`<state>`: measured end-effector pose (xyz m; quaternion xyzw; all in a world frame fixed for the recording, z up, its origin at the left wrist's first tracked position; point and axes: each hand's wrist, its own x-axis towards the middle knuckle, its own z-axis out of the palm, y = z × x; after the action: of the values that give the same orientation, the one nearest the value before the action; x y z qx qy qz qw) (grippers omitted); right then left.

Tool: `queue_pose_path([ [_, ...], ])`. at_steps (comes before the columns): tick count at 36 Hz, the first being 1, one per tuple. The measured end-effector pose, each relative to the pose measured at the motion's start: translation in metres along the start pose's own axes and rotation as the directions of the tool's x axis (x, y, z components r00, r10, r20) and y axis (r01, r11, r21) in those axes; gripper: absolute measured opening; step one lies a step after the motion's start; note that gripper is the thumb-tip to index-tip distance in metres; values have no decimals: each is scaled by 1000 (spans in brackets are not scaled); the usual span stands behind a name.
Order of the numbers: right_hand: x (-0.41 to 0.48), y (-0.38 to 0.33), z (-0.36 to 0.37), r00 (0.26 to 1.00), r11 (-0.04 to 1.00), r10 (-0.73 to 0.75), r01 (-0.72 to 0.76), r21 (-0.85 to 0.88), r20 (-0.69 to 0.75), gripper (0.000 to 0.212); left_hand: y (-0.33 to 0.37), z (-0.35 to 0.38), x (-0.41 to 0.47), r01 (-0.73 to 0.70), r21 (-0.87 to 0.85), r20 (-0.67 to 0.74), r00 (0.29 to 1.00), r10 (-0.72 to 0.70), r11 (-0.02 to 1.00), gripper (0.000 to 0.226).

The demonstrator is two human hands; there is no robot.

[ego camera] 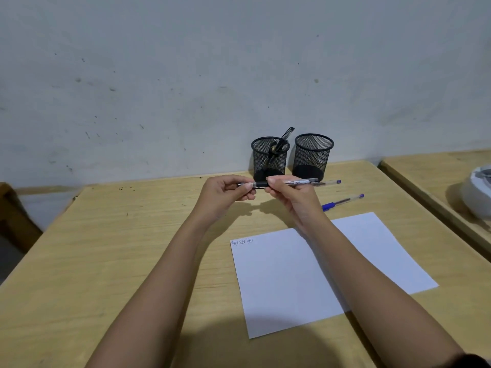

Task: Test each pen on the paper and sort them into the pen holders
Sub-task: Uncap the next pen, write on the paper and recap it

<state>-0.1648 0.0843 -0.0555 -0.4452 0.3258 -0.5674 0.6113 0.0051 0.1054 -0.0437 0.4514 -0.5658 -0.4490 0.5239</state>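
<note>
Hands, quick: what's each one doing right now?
Left hand: pinches the black cap of the pen.
Right hand: grips that pen's clear barrel.

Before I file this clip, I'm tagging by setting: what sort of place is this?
Likely a plain study room or classroom: a light wooden desk against a scuffed bare wall, a second desk beside it, two black mesh pen holders, and a sheet of paper with test scribbles.
</note>
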Motion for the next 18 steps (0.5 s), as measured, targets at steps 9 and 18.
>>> queue_pose_path([
  [9, 10, -37, -40, 971, 988, -112, 133, 84, -213, 18, 0, -44, -7, 44, -84, -198, 978, -60, 996, 11],
  [18, 1, -24, -39, 973, 996, -78, 86, 28, -218, 18, -25, -43, -5, 144, 91, -191, 974, -124, 985, 8],
])
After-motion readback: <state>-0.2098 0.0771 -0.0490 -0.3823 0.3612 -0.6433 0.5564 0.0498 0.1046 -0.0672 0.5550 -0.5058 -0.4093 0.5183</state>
